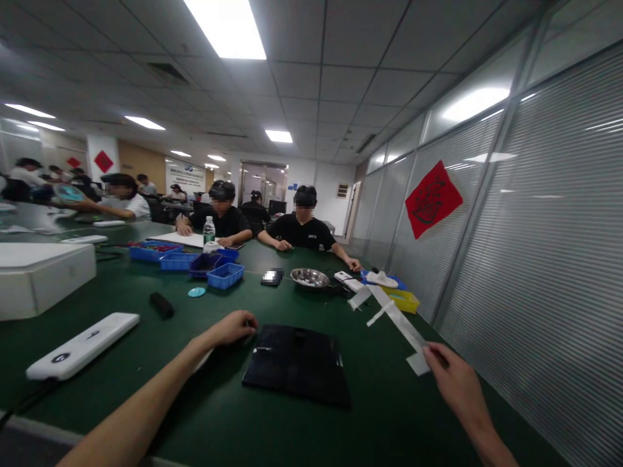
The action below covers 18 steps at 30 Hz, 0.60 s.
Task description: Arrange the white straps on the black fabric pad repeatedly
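A black flat panel [298, 364] lies on the green table [195, 421] in front of me, with clear strips at its left and right edges. My left hand [236, 326] is at the panel's upper left corner, its fingers curled together; what they hold, if anything, is too small to name. On the right, my right hand [450, 373] pinches the near end of a long whitish tape strip [399, 319] that runs away toward the trays. Shorter tape pieces [417, 363] lie beside the strip.
Behind the panel are a metal bowl [310, 278], blue trays [226, 275], a yellow tray [403, 300] and a bottle [209, 231]. At left sit a white box [43, 279], a white power bank [85, 345] and a black object [161, 305]. Two people [304, 227] sit opposite.
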{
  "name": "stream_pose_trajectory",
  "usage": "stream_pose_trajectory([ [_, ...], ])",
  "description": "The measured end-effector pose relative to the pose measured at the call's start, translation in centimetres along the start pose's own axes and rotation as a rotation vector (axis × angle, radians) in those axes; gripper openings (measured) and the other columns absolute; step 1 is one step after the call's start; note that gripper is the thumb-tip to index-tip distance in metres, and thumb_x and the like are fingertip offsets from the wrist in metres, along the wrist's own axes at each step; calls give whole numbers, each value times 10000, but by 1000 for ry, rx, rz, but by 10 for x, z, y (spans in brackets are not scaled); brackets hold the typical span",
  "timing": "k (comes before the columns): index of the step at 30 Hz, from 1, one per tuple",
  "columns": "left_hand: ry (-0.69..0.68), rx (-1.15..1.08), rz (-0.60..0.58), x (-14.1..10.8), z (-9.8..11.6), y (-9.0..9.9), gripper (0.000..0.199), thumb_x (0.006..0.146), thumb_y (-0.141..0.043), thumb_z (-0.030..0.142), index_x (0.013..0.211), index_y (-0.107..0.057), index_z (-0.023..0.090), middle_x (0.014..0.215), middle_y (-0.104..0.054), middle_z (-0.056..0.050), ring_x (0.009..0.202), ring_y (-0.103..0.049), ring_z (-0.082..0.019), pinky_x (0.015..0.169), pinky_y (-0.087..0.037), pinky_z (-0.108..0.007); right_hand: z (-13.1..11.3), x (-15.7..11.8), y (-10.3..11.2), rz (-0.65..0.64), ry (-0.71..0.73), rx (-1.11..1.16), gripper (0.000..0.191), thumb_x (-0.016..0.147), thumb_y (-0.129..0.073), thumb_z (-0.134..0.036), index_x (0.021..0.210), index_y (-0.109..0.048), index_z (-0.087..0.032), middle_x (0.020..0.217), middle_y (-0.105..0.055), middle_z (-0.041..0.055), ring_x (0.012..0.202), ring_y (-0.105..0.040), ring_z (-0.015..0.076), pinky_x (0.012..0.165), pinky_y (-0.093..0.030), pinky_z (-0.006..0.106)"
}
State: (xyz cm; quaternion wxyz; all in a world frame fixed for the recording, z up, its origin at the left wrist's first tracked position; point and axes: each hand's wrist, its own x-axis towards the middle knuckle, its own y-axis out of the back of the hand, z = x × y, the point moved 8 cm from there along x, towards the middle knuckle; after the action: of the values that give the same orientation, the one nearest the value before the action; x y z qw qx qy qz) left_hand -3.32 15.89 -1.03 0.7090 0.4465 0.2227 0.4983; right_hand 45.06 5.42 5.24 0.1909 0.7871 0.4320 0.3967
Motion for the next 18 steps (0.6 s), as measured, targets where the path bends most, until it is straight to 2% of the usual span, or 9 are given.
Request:
stream_pose_trajectory([
  [2, -33, -74, -40, -4, 13, 1, 271, 774, -554, 348, 920, -675, 155, 896, -660, -31, 836, -589, -177, 746, -437, -253, -6, -4, -4, -52, -48, 158, 485, 728, -483, -532, 995, -638, -158, 830, -662, 93, 714, -589, 248, 637, -469, 359],
  [4, -86, -167, -96, -10, 31, 2, 282, 778, -565, 379, 906, -671, 152, 868, -664, -17, 803, -585, -165, 729, -428, -246, -17, -10, -12, -142, -70, 323, 492, 707, -536, -555, 990, -639, -166, 780, -638, 68, 648, -551, 214, 595, -457, 339],
  [6, -131, -247, -104, -14, 48, 6, 318, 792, -559, 429, 895, -670, 150, 854, -660, -13, 784, -572, -156, 710, -419, -242, -31, -18, -23, -248, -79, 479, 464, 684, -598, -559, 939, -653, -175, 762, -612, 50, 636, -521, 188, 575, -442, 315],
  [9, -128, -377, 9, -17, 62, 21, 417, 843, -474, 507, 903, -662, 140, 859, -647, -31, 758, -549, -146, 647, -411, -234, -53, -32, -44, -466, -92, 641, 388, 685, -655, -536, 859, -669, -189, 769, -589, 31, 677, -513, 173, 577, -426, 286],
  [12, -114, -524, 186, -19, 65, 38, 481, 862, -428, 544, 1012, -636, 137, 974, -632, -69, 780, -535, -146, 626, -418, -237, -74, -46, -64, -672, -97, 708, 321, 721, -662, -495, 837, -671, -196, 766, -573, 12, 692, -509, 153, 591, -411, 266],
  [13, -124, -571, 199, -20, 66, 39, 497, 861, -431, 554, 1049, -625, 137, 1014, -623, -83, 806, -534, -152, 631, -423, -241, -81, -50, -69, -722, -93, 717, 308, 728, -663, -483, 832, -670, -193, 758, -566, 7, 681, -500, 143, 587, -402, 259],
  [15, -145, -670, 97, -21, 70, 32, 546, 861, -412, 585, 1091, -612, 133, 1044, -611, -105, 841, -537, -167, 631, -431, -251, -92, -56, -79, -802, -85, 720, 299, 732, -667, -467, 827, -666, -183, 741, -555, 0, 654, -478, 123, 568, -377, 244],
  [18, -125, -768, -202, -28, 80, 9, 626, 874, -318, 629, 1057, -626, 115, 934, -616, -96, 761, -548, -158, 591, -423, -257, -103, -62, -96, -911, -83, 691, 300, 733, -669, -451, 830, -655, -167, 727, -553, -7, 625, -454, 103, 539, -333, 226],
])
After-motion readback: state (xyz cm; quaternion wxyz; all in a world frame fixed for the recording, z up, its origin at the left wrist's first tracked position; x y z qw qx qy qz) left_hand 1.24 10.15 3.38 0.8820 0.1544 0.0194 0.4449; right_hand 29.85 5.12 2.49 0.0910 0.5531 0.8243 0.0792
